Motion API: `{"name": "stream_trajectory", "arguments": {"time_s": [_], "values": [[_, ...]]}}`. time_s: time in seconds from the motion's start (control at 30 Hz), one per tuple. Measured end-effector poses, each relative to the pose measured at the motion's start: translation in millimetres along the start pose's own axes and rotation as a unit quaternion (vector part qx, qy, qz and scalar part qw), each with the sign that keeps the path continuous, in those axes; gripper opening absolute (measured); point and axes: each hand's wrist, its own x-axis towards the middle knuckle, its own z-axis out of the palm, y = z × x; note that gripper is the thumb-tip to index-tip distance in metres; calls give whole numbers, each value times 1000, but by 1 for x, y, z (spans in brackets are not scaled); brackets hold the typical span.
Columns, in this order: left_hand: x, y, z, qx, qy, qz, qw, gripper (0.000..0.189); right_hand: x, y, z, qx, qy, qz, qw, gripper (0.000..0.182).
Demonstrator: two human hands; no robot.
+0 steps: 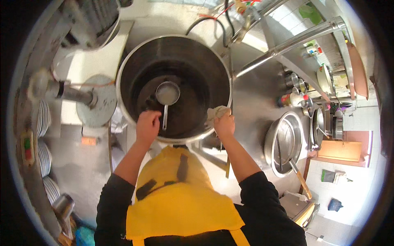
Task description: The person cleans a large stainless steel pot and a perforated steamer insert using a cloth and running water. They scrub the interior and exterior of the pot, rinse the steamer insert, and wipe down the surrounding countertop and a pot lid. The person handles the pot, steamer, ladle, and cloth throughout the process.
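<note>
A large, deep metal stockpot (187, 50) stands before me, dark inside. Within it is a metal ladle (167, 93) with a round bowl, its handle pointing towards me. Something pale shows in the ladle's bowl, but I cannot tell what. My right hand (224, 124) grips a crumpled beige cloth (217, 113) at the pot's near right rim. At the near left rim is my left hand (148, 126), fingers curled in, left of the ladle's handle. Whether those fingers hold the rim is hidden.
To the right, a steel worktop (249, 101) carries a wide metal basin (269, 150) with a wooden-handled utensil (300, 180) in it. A metal rail (255, 63) crosses above. Stacked plates (44, 160) and a round grey disc on a post (100, 104) are at left.
</note>
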Motion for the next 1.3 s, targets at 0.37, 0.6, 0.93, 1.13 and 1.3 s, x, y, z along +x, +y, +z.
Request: {"name": "stream_trajectory", "arguments": {"time_s": [0.37,0.6,0.93,1.13,1.3], "values": [[-123,-33,-127,16,68,-186,980,13,-42,-25,-33,-276,-176,-547,771,35],[-216,-37,-140,0,131,-337,932,15,-80,-94,52,-195,-244,-599,737,28],[-198,0,-132,12,89,-301,949,13,-67,-302,138,-3,-131,-424,896,24],[-172,-5,-128,25,74,-233,969,12,-115,-150,78,-183,-124,-553,804,14],[-164,-18,-133,-14,80,-204,976,12,-32,-7,-1,-352,-117,-647,666,34]]}}
